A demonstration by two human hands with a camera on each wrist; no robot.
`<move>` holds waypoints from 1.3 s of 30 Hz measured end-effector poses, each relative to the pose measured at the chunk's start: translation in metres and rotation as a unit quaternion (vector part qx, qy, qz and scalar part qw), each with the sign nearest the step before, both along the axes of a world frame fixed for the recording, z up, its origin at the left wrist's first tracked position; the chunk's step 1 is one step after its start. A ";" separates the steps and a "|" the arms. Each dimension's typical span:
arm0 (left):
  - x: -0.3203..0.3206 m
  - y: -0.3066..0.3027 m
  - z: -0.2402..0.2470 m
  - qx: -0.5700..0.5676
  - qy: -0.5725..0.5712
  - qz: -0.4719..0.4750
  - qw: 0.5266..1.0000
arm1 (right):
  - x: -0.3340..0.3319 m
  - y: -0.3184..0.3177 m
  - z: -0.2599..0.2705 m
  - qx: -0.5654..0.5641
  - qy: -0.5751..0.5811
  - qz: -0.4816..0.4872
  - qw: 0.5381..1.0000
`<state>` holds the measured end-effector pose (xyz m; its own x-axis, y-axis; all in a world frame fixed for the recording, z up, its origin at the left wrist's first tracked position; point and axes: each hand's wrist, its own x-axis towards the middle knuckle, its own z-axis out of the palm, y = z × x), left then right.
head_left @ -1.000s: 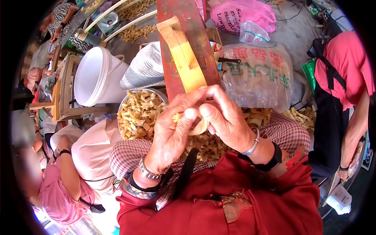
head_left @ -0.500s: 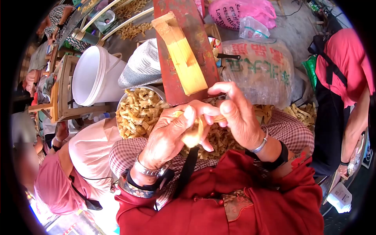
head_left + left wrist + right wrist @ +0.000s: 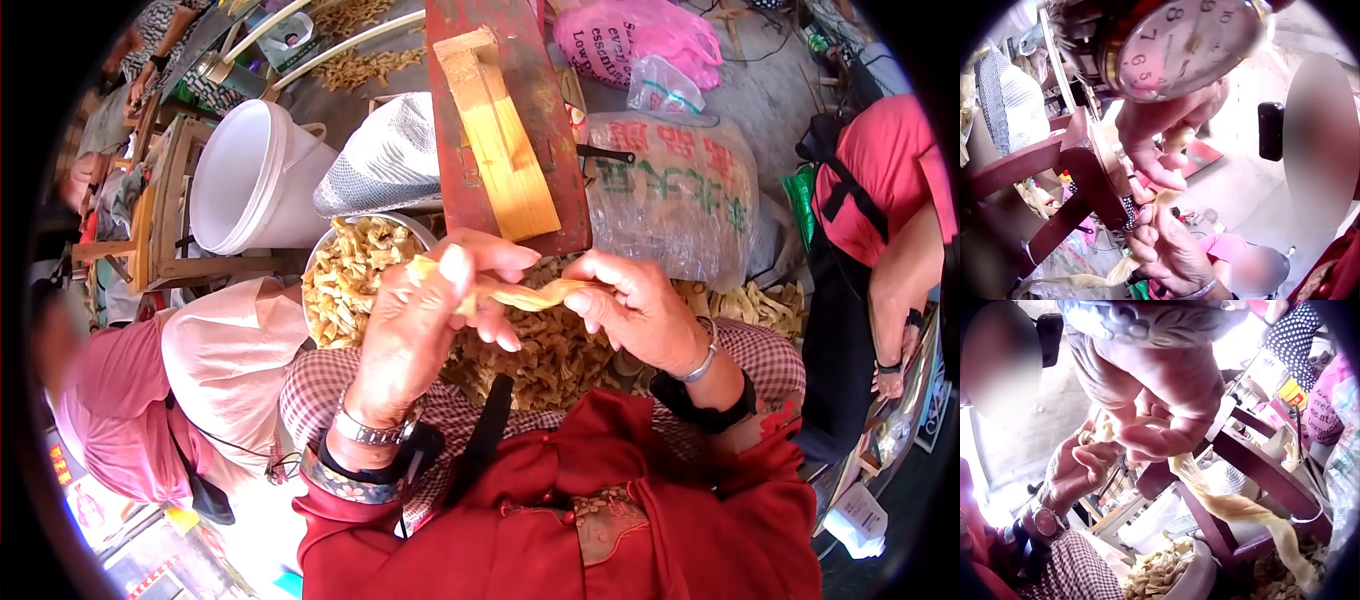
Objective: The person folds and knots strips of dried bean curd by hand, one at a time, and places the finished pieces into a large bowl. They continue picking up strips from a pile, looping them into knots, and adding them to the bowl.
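Strip: pale yellow, thin, leathery-looking, twisted along its length. It was held in the air between both hands, over the lap and just in front of the red beam.

Long axis: side to side in the head view, close to level. The left end was slightly higher and poked out past the thumb. In the right wrist view a rope-like twisted tail was seen hanging down past the holding fingers, its end free.

Left hand: fingers were curled round the strip's left end, with the thumb laid on top. Right hand: the other end was pinched between thumb and fingertips, the remaining fingers loosely bent. The two hands were close together and joined only by the strip.

Below the hands, a pile of cut pieces in the same yellow, short and curled, was spread on a checked cloth across the lap. More of the same was heaped in a round metal bowl just left of the hands.

A pale wood block, rectangular with smooth grain, was fixed on the chipped, painted beam. Further out were seen:
- a white plastic bucket, tipped on its side
- a grey mesh hat
- a clear plastic sack, crinkled, with printed characters
- a pink bag
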<state>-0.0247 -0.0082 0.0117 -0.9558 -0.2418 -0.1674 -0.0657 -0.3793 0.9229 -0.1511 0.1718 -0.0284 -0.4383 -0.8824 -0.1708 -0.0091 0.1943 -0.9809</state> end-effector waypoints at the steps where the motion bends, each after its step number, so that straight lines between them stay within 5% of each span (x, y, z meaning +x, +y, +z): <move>1: -0.001 0.003 -0.003 -0.060 -0.031 0.002 0.998 | 0.001 -0.001 0.001 0.002 -0.030 -0.004 1.000; 4: -0.003 0.006 0.001 -0.197 -0.115 -0.021 0.973 | 0.003 -0.003 0.004 -0.011 -0.012 -0.026 1.000; 10: -0.006 0.006 0.008 0.038 -0.140 -0.028 0.989 | 0.002 -0.004 -0.004 -0.068 0.213 -0.009 0.975; 14: -0.006 0.009 0.001 0.052 -0.120 -0.001 0.991 | 0.004 -0.004 -0.006 -0.052 0.311 -0.019 0.949; 18: -0.007 0.007 0.005 -0.054 -0.144 -0.016 0.988 | 0.006 -0.005 -0.009 -0.029 0.343 -0.002 0.939; 21: -0.007 0.008 0.002 -0.031 -0.134 0.012 0.990 | 0.004 -0.009 -0.003 -0.090 0.235 0.029 0.967; 26: -0.005 0.009 0.002 -0.022 -0.114 0.008 0.993 | 0.008 -0.007 0.016 -0.024 -0.065 0.064 0.996; 31: 0.000 -0.006 0.004 0.070 0.004 0.085 0.994 | -0.007 -0.002 0.021 -0.080 0.064 0.058 0.993; 39: -0.038 -0.030 0.025 0.030 0.043 0.115 0.992 | -0.049 -0.037 0.056 -0.089 0.315 -0.050 0.943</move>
<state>-0.0622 -0.0378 0.0371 -0.8876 -0.4478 -0.1082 0.1078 -0.4303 0.8962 -0.2006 0.1344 0.0272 -0.4851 -0.8216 0.2994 -0.5925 0.0570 -0.8035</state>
